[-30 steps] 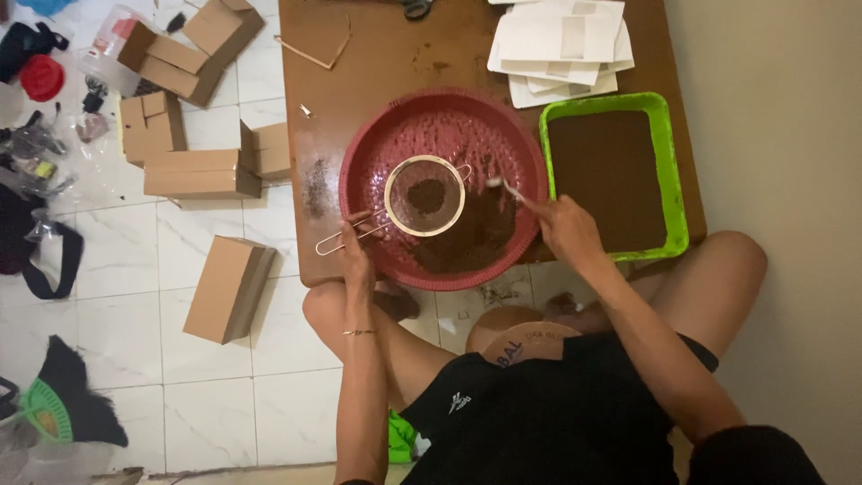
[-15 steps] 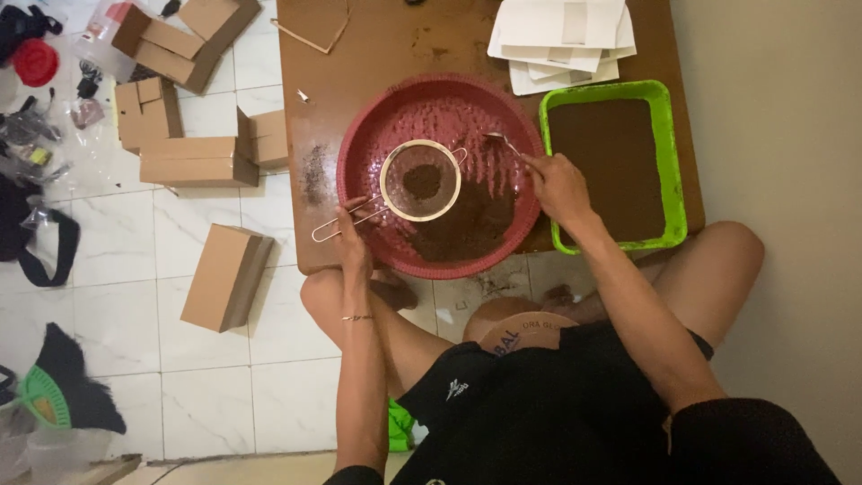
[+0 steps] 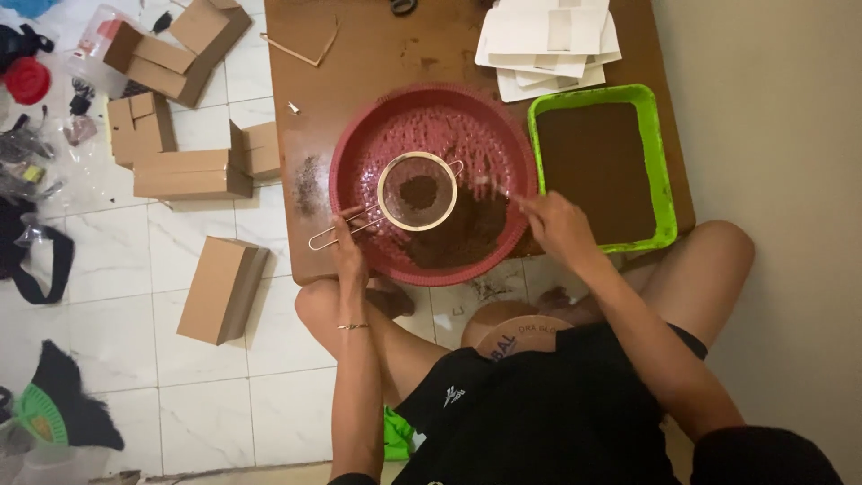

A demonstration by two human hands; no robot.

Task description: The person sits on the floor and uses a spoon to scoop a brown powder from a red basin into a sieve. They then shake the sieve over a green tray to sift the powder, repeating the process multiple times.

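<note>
Left hand (image 3: 346, 251) grips sieve (image 3: 416, 191) handle over red basin (image 3: 359, 153) to catch powder; right hand (image 3: 557, 224) closed on blurred spoon (image 3: 489, 186).

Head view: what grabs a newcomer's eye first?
The big red basin mid-table, with the left hand holding a round metal sieve of dark powder over it. The right hand works a small tool, blurred, beside the sieve. Right of the basin sits a bright green tray of brown powder; brown cardboard boxes litter the white floor at left.
</note>
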